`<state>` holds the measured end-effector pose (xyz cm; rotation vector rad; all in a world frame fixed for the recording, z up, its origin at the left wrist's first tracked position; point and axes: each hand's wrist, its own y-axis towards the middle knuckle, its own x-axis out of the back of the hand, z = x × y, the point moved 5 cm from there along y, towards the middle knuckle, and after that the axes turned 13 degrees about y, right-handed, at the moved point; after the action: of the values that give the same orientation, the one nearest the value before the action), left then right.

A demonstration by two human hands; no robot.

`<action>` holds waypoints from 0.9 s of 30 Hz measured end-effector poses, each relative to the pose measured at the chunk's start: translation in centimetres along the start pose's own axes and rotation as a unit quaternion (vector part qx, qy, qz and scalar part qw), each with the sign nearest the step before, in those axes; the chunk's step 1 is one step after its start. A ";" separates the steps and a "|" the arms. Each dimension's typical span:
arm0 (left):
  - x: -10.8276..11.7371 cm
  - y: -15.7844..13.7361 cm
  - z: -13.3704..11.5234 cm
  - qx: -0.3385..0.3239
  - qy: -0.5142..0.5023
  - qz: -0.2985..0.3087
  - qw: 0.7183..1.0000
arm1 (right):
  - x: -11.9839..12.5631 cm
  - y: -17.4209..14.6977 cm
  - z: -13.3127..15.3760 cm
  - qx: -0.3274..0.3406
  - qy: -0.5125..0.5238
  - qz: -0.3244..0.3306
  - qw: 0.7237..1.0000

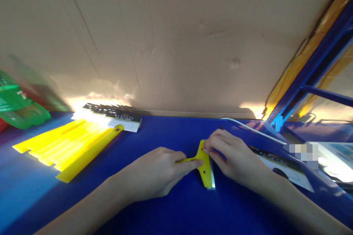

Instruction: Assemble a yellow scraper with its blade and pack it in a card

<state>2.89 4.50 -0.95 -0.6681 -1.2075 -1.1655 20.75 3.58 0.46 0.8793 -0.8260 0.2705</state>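
Hands meet over a yellow scraper (205, 167) lying on the blue table (171, 209). We note the left hand (157, 176) closed on its handle, index finger stretched along it, and the right hand (234, 158) pinching the head's far end, beside the metal blade edge. We judge assembly or blade seating is in hand; the next move calls for steady pressure clear of the edge. More yellow scrapers (66, 147) and printed cards (113, 115) lie well apart, left.
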 end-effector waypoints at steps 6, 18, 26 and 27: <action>-0.1 -0.2 0.1 0.000 0.004 -0.008 1.000 | 0.2 -0.3 0.1 0.017 -0.004 -0.006 1.000; 0.1 -0.2 0.5 0.016 -0.017 -0.005 1.000 | 0.5 -0.3 2.4 0.096 -0.093 0.136 0.982; 0.3 -0.2 0.9 0.021 -0.018 -0.011 1.000 | 2.5 -0.3 -1.5 -0.067 -0.079 -0.081 0.991; 0.2 -0.2 1.0 0.024 -0.019 -0.010 0.999 | 2.1 -0.3 -2.3 -0.097 -0.102 -0.055 0.989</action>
<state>2.32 5.26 -0.47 -0.6457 -1.2726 -1.1415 23.52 4.93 1.01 0.7737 -0.9730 0.0027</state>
